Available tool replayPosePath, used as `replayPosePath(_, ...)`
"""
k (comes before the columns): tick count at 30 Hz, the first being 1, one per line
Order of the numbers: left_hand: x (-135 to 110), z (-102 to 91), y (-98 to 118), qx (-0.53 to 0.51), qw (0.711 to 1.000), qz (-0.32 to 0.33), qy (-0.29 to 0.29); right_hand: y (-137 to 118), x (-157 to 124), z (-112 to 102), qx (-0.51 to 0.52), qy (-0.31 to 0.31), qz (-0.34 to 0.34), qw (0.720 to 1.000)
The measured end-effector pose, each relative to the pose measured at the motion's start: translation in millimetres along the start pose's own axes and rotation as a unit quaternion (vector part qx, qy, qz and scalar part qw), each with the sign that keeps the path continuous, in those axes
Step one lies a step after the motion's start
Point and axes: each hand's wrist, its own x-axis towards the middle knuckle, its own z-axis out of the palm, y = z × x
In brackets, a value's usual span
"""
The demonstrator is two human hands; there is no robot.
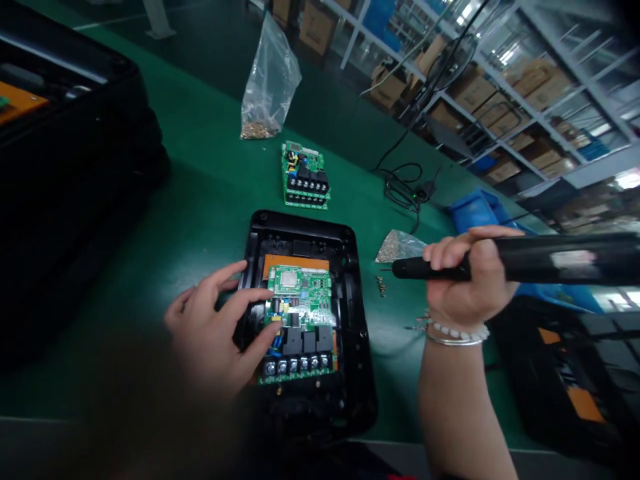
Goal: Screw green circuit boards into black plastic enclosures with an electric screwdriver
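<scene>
A green circuit board (300, 300) lies in a black plastic housing (364, 380), over an orange sheet (295, 262). My left hand (220, 327) has its fingers spread, with fingertips at the board's left edge and on the housing's left rim. In my right hand (465, 273), fingers are wrapped round a black electric screwdriver (545, 259). Its thin bit points left, just above several small loose screws (381, 287) on the green table. Close by lies a clear bag of small screws (397, 247). I cannot see whether a screw sits on the bit.
Stacked circuit boards (305, 175) and a tall plastic bag of brass-coloured parts (263, 100) stand behind the housing. Black housings (75, 180) are piled at left, others (545, 373) at right. A coiled cable (403, 187) and a blue bin (480, 208) are at back right.
</scene>
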Motion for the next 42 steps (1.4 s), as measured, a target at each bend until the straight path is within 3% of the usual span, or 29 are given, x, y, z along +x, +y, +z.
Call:
replayPosePath(3,0.1,0.7,0.2,0.006,1.0,0.012,0.004,23.5,-13.7,-21.7,-0.014,0.049,0.02,0.999)
replayPosePath(8,2.4,-0.5,0.6,0.025,0.999,0.023,0.002,43.3,-19.4,-38.9,-0.008,0.088,0.022,0.996)
replayPosePath(20,5.2,-1.9,1.4,0.034,0.999,0.026,-0.024,47.6,-21.3,-45.1,0.011,0.1,0.048,0.994)
replayPosePath(24,7.9,-6.3,6.7,0.027,0.999,0.027,-0.011,28.4,-13.6,-40.0,0.026,0.11,0.03,0.993)
replayPosePath(27,11.1,-10.5,17.8,-0.006,0.999,0.047,0.003,-0.1,-4.3,-28.3,0.077,0.107,0.018,0.991)
replayPosePath(30,15.1,-12.5,33.3,-0.058,0.998,0.02,-0.023,-33.7,2.6,-9.1,0.136,0.09,0.026,0.986)
replayPosePath(33,22.1,-11.5,50.6,-0.178,0.98,-0.046,-0.076,-63.8,4.1,13.3,0.205,0.084,0.073,0.972)
replayPosePath(38,35.1,-7.8,70.7,-0.36,0.918,-0.096,-0.137,-94.4,-1.4,42.3,0.284,0.064,0.154,0.944)
replayPosePath(42,36.9,-7.4,71.6,-0.32,0.941,-0.066,-0.093,-99.8,-7.4,52.9,0.321,0.063,0.234,0.915)
